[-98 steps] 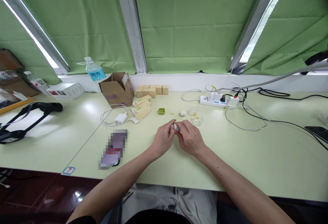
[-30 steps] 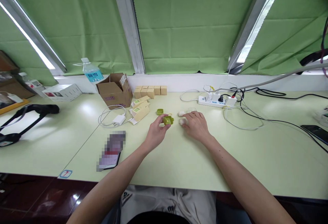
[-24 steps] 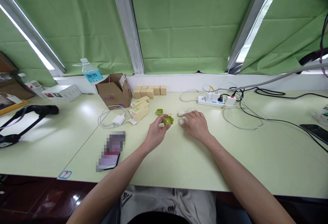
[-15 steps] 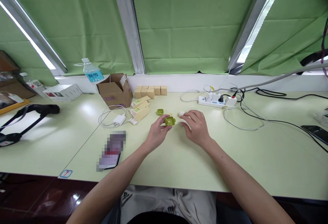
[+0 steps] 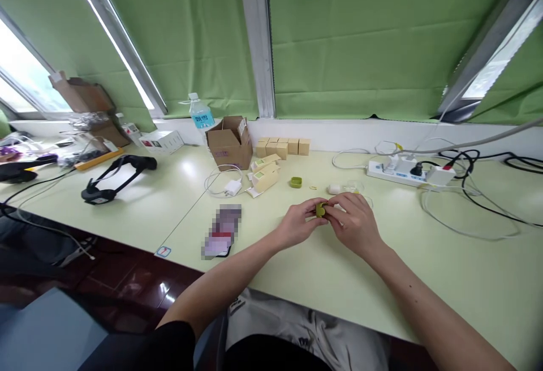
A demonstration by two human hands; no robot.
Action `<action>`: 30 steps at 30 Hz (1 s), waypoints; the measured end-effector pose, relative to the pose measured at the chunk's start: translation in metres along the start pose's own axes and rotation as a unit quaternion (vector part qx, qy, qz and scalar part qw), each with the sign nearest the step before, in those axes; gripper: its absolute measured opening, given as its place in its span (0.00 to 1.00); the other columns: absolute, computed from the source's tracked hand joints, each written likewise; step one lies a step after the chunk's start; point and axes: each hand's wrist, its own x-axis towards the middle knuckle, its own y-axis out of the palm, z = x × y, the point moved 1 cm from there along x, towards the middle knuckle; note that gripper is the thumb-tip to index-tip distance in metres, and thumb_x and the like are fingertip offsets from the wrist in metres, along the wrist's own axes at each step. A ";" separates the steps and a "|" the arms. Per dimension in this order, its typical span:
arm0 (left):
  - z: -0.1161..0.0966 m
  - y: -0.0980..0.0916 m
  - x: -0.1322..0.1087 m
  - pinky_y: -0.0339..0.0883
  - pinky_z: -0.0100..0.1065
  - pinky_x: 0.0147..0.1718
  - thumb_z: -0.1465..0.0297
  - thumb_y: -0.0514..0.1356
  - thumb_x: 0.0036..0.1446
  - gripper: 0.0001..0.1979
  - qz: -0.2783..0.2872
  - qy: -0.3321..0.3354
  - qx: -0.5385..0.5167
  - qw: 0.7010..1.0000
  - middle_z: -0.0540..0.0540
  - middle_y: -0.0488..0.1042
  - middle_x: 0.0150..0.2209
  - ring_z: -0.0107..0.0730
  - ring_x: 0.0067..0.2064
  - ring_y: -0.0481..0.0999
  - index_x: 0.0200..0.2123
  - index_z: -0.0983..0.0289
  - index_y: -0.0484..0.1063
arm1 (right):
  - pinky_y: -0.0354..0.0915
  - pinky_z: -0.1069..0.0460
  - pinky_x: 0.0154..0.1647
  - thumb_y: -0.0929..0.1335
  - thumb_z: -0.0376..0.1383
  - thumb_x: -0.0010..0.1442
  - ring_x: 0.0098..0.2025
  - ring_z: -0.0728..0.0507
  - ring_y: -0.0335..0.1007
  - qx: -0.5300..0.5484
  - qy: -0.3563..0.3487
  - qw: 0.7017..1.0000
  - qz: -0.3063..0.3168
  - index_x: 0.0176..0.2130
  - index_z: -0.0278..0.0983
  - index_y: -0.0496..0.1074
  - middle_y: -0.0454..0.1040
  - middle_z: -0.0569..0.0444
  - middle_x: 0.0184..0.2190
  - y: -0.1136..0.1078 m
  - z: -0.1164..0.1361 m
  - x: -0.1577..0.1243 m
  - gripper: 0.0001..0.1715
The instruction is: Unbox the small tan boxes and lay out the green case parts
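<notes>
A small olive-green cover [image 5: 320,210], like a soft case part, is gripped between the fingertips of both hands above the table. My left hand [image 5: 299,224] pinches it from the left, fingers closed. My right hand [image 5: 354,221] closes on its right side, and its fingers hide part of the cover. A matching olive-green part [image 5: 296,182], open side up, lies on the table beyond my left hand. Close to it is a tiny yellow ring-like piece [image 5: 313,188]. A white rounded object [image 5: 334,189] and some clear plastic [image 5: 354,186] lie just beyond my right fingers.
Pale yellow cartons [image 5: 265,177] and small tan boxes [image 5: 282,147] stand near an open cardboard box [image 5: 231,143]. A white charger [image 5: 232,187], a blurred-out phone [image 5: 223,232] and a black headset [image 5: 119,178] lie left. A power strip [image 5: 396,174] with cables lies right.
My right hand has left the white object's side and come to the green cover, which is now between both hands and turned. The view has swung left.
</notes>
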 end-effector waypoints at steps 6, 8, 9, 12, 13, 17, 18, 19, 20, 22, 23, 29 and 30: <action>-0.001 0.000 -0.002 0.77 0.45 0.61 0.71 0.69 0.60 0.25 -0.009 -0.010 0.013 1.000 0.56 0.82 0.56 0.42 0.56 0.82 0.60 0.61 0.77 | 0.58 0.46 0.40 0.69 0.24 0.66 0.40 0.42 0.69 -0.018 -0.001 1.000 -0.003 0.37 0.39 0.76 0.80 0.52 0.35 0.003 0.002 0.001 0.10; -0.003 -0.001 -0.002 0.77 0.45 0.61 0.71 0.69 0.60 0.25 -0.010 0.000 0.036 0.999 0.56 0.82 0.56 0.40 0.56 0.83 0.61 0.60 0.76 | 0.57 0.46 0.40 0.68 0.24 0.66 0.39 0.41 0.68 -0.035 -0.003 0.999 0.006 0.39 0.38 0.76 0.79 0.51 0.35 0.004 0.002 0.000 0.10; -0.004 -0.002 -0.002 0.77 0.44 0.61 0.71 0.68 0.60 0.25 -0.007 0.008 0.050 0.999 0.55 0.82 0.56 0.40 0.55 0.83 0.61 0.60 0.76 | 0.56 0.46 0.40 0.67 0.24 0.66 0.38 0.41 0.67 -0.047 -0.005 0.999 0.015 0.39 0.37 0.76 0.79 0.50 0.35 0.005 0.003 0.000 0.10; -0.008 -0.005 -0.001 0.77 0.43 0.60 0.70 0.66 0.63 0.23 0.012 0.025 0.110 0.994 0.53 0.83 0.54 0.38 0.51 0.84 0.62 0.58 0.75 | 0.54 0.45 0.39 0.65 0.24 0.67 0.37 0.41 0.65 -0.081 -0.011 0.996 0.045 0.39 0.36 0.76 0.77 0.48 0.35 0.008 0.003 0.000 0.11; -0.010 -0.006 -0.001 0.77 0.43 0.60 0.70 0.65 0.64 0.23 0.017 0.028 0.133 0.991 0.53 0.83 0.54 0.38 0.51 0.84 0.62 0.57 0.75 | 0.54 0.45 0.39 0.65 0.24 0.67 0.36 0.41 0.65 -0.088 -0.013 0.995 0.053 0.39 0.36 0.76 0.77 0.48 0.35 0.008 0.004 0.000 0.12; -0.016 -0.008 -0.001 0.77 0.43 0.58 0.70 0.64 0.66 0.20 0.026 0.046 0.201 0.978 0.52 0.83 0.51 0.39 0.51 0.83 0.61 0.56 0.75 | 0.54 0.45 0.39 0.64 0.25 0.67 0.35 0.40 0.63 -0.087 -0.006 0.994 0.060 0.40 0.35 0.75 0.75 0.47 0.35 0.008 0.005 0.001 0.11; -0.017 -0.009 -0.001 0.77 0.43 0.58 0.70 0.64 0.66 0.20 0.025 0.050 0.204 0.977 0.51 0.83 0.50 0.38 0.51 0.83 0.61 0.56 0.75 | 0.54 0.45 0.38 0.64 0.26 0.68 0.35 0.40 0.63 -0.083 0.000 0.995 0.058 0.40 0.34 0.74 0.74 0.47 0.35 0.006 0.005 0.002 0.10; -0.017 -0.009 -0.001 0.77 0.42 0.58 0.70 0.63 0.67 0.20 0.023 0.055 0.204 0.977 0.51 0.83 0.49 0.38 0.51 0.82 0.61 0.56 0.75 | 0.54 0.45 0.38 0.64 0.26 0.68 0.34 0.40 0.62 -0.078 0.007 0.995 0.057 0.40 0.35 0.74 0.74 0.47 0.35 0.005 0.005 0.003 0.09; -0.018 -0.008 -0.001 0.78 0.42 0.58 0.70 0.63 0.67 0.20 0.020 0.058 0.202 0.978 0.51 0.83 0.48 0.38 0.51 0.82 0.61 0.56 0.75 | 0.54 0.45 0.37 0.64 0.27 0.68 0.34 0.40 0.62 -0.073 0.013 0.996 0.057 0.39 0.35 0.73 0.74 0.47 0.35 0.004 0.005 0.003 0.09; -0.018 -0.007 -0.001 0.78 0.42 0.59 0.70 0.63 0.67 0.20 0.020 0.065 0.198 0.978 0.51 0.83 0.49 0.38 0.51 0.82 0.61 0.56 0.74 | 0.54 0.45 0.36 0.64 0.27 0.67 0.34 0.40 0.62 -0.061 0.023 0.996 0.058 0.39 0.36 0.72 0.73 0.47 0.35 0.002 0.004 0.003 0.08; -0.018 -0.007 -0.001 0.78 0.43 0.59 0.70 0.63 0.67 0.20 0.020 0.067 0.200 0.977 0.52 0.83 0.49 0.38 0.51 0.82 0.61 0.56 0.74 | 0.55 0.45 0.36 0.64 0.27 0.67 0.34 0.40 0.62 -0.056 0.027 0.996 0.058 0.39 0.36 0.71 0.74 0.47 0.35 0.001 0.004 0.003 0.08; -0.014 -0.008 -0.001 0.78 0.46 0.59 0.69 0.63 0.68 0.21 0.010 0.071 0.251 0.965 0.54 0.83 0.50 0.40 0.51 0.83 0.63 0.57 0.72 | 0.58 0.45 0.36 0.65 0.29 0.66 0.36 0.39 0.66 -0.031 0.035 0.998 0.051 0.40 0.37 0.70 0.74 0.46 0.37 -0.003 0.001 0.003 0.05; -0.011 -0.010 -0.001 0.78 0.47 0.58 0.69 0.64 0.68 0.21 0.003 0.070 0.261 0.963 0.55 0.83 0.51 0.41 0.51 0.83 0.63 0.58 0.72 | 0.59 0.45 0.36 0.65 0.29 0.66 0.37 0.38 0.67 -0.029 0.037 0.998 0.046 0.41 0.37 0.70 0.74 0.45 0.37 -0.005 0.000 0.003 0.05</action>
